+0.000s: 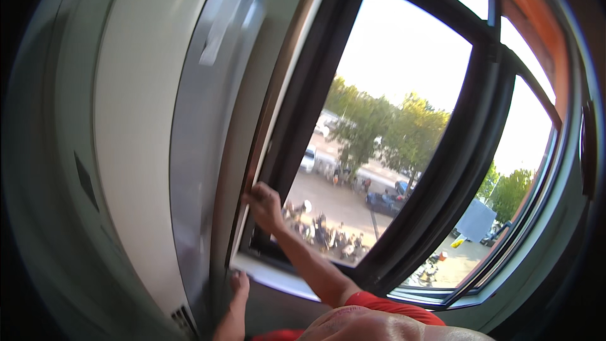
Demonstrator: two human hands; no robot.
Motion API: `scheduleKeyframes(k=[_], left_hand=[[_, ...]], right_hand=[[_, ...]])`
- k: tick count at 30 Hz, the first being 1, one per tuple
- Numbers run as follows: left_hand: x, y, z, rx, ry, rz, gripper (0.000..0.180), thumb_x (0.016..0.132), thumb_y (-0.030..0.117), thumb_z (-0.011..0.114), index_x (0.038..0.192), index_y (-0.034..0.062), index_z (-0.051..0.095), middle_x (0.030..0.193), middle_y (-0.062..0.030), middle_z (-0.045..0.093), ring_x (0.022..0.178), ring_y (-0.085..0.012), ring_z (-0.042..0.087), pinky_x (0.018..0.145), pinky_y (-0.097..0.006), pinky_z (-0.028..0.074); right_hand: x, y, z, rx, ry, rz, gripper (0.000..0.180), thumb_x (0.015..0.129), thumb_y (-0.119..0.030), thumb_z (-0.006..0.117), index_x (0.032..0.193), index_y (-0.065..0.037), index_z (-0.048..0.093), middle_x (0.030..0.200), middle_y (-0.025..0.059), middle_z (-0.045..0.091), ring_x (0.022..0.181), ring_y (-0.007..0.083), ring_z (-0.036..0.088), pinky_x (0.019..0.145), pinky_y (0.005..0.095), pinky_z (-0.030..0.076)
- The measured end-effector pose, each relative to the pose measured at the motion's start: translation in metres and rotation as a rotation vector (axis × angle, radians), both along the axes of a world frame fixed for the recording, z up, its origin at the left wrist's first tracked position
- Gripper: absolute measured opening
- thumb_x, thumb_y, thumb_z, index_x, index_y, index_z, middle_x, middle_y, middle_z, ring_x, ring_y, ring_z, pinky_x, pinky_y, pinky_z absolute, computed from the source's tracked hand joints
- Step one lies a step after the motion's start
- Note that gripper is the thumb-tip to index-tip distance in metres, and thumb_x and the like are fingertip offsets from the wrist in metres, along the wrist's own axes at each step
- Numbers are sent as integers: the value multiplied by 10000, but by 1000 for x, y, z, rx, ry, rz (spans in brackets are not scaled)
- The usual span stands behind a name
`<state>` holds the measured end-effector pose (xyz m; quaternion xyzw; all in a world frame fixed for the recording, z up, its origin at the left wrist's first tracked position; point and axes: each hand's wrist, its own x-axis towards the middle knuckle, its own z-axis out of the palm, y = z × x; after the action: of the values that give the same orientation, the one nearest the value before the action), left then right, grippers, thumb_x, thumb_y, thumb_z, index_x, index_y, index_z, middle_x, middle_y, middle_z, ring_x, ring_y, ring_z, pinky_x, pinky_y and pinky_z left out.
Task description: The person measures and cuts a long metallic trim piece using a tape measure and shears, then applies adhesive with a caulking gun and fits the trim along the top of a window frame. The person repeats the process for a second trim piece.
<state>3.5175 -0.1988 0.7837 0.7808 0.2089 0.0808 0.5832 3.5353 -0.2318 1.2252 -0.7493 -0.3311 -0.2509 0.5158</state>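
Observation:
My right hand [262,201] reaches up to the left edge of the dark window frame [284,158]. Its fingers are curled in against the narrow brown strip [255,155] beside the frame. Anything inside them is hidden. Lower down, my left hand [239,282] is closed near the left end of the white window sill [278,278]. It is beside the brown strip's lower end, and what it grips, if anything, cannot be made out. Red sleeve cloth [394,306] shows at my right arm.
A tall cream cabinet-like unit [136,120] with a shiny grey panel [214,107] stands close on the left. On the right is a second window pane [499,196] with a bluish sheet [476,220] near it. Trees [416,129] and parked vehicles [383,202] lie outside.

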Motion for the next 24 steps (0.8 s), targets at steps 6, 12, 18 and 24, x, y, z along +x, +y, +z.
scheduleKeyframes(k=[6, 12, 18, 24], left_hand=[[23, -10, 55, -130, 73, -80, 617, 1058, 517, 426, 1202, -22, 689, 1207, -307, 679, 1122, -492, 637, 968, -555, 499], [-3, 32, 49, -148, 67, 83, 557, 971, 499, 535, 865, -17, 713, 878, -231, 726, 847, -411, 694, 787, -515, 522], [-20, 26, 90, -168, 227, -21, 590, 979, 485, 464, 1052, -24, 753, 1071, -269, 741, 1017, -449, 708, 901, -517, 550], [-10, 20, 95, -148, 240, 32, 599, 978, 495, 449, 1003, -12, 768, 1038, -264, 747, 976, -460, 713, 876, -524, 550]], right_hand=[[31, -5, 13, 85, -112, 118, 62, 939, 12, 703, 998, -5, 693, 887, 111, 729, 772, 208, 713, 695, 326, 573], [48, -5, -16, 389, 151, 364, 123, 929, 19, 761, 1006, 25, 665, 967, 131, 737, 845, 217, 758, 809, 393, 698], [34, -24, 60, 408, 47, 329, 137, 965, 20, 700, 1082, 44, 633, 969, 169, 736, 807, 277, 762, 724, 425, 689], [47, -39, 71, 348, 70, 544, 229, 993, -31, 680, 1192, 76, 642, 1054, 196, 740, 917, 320, 762, 788, 467, 689]])
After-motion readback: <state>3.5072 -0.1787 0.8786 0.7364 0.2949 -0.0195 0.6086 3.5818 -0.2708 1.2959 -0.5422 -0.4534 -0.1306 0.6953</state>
